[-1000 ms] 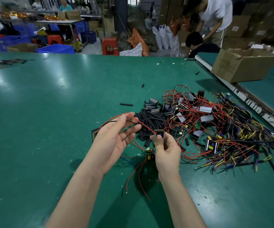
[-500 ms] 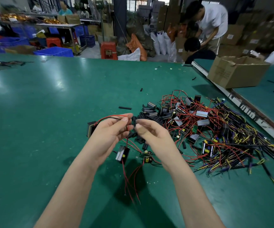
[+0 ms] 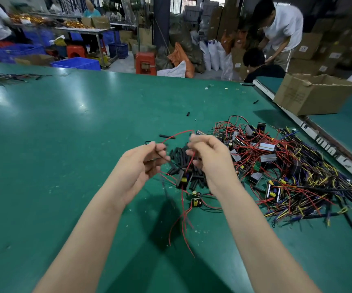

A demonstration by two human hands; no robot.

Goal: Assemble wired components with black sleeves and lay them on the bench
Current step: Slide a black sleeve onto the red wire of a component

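Note:
My left hand (image 3: 143, 163) and my right hand (image 3: 209, 157) are raised over the green bench (image 3: 65, 134), close together. Both pinch the thin wires of one wired component (image 3: 182, 179), a small black part with a yellow cap that dangles between them; its red wires (image 3: 183, 220) trail down toward me. The left fingers pinch a dark wire, the right fingers a red one that arcs across to the left hand. Under the hands lies a heap of black sleeves (image 3: 188, 163). A small circuit board (image 3: 196, 199) lies on the bench just below.
A big tangle of red, yellow and black wired parts (image 3: 276, 166) covers the bench on the right. A cardboard box (image 3: 310, 94) stands on the neighbouring bench at far right. Loose sleeves (image 3: 166, 136) lie beyond the hands. People work in the background.
Both hands have lifted higher and drawn together. The component that my right hand held up a second ago now hangs by its wires between the two hands.

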